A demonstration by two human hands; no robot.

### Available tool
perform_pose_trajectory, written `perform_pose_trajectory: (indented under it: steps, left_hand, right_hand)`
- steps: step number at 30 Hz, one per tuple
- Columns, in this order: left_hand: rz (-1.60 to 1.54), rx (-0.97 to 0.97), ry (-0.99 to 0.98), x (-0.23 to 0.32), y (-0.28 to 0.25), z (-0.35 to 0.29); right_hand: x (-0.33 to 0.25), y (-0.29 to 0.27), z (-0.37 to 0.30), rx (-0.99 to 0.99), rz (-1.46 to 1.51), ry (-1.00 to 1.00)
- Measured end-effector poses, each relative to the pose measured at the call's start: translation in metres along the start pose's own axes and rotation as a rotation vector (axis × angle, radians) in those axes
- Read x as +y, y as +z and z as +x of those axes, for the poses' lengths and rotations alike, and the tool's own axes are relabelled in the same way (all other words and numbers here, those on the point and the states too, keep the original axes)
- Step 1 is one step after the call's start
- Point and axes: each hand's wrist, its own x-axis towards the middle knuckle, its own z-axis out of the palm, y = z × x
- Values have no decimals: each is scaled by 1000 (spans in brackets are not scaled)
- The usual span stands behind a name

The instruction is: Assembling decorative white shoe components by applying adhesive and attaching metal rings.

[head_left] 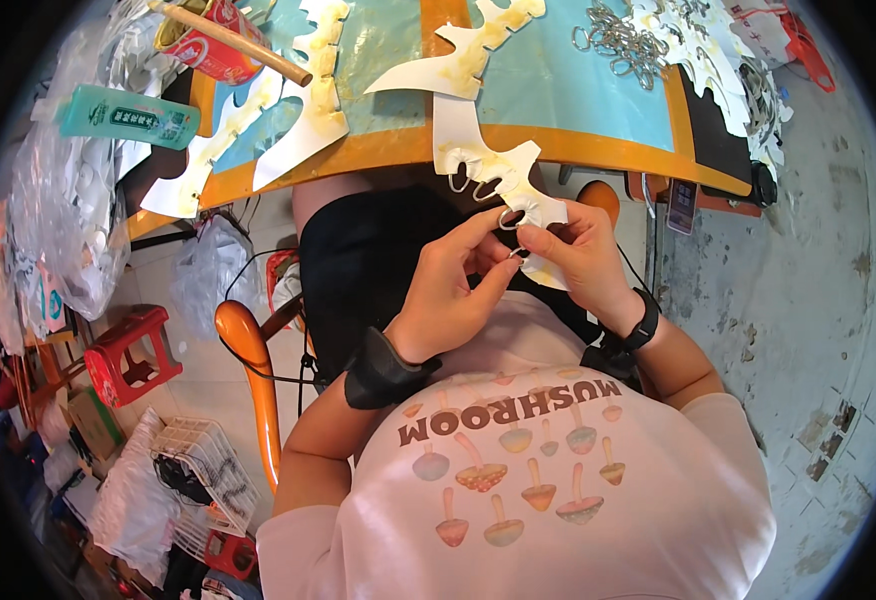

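Note:
A white scalloped strip (493, 165), smeared with yellowish glue, hangs from the table edge toward my lap. Several metal rings (485, 188) sit along its notched side. My right hand (590, 255) pinches the strip's lower end between thumb and fingers. Close against it, my left hand (455, 285) has thumb and fingertip closed on a small metal ring at the strip's edge; the fingers partly hide this ring. More glue-marked white strips (308, 125) lie on the table, one of them (463, 60) just above the strip I hold.
On the blue-topped table (383, 100) with its orange-brown border stand a red can (220, 45) and a green bottle (128, 117); a wooden stick (248, 45) crosses the can. Loose rings (623, 45) are heaped at the far right. A red stool (133, 355) and wooden armrest (248, 340) are left.

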Motion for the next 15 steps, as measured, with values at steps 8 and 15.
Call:
perform_pose_trajectory:
  steps: [8, 15]
  left_hand:
    - [72, 75, -168, 3, 5, 2]
    - [62, 178, -11, -4, 9, 0]
  right_hand:
    - [7, 1, 3, 38, 84, -35]
    - [9, 6, 2, 3, 218, 60]
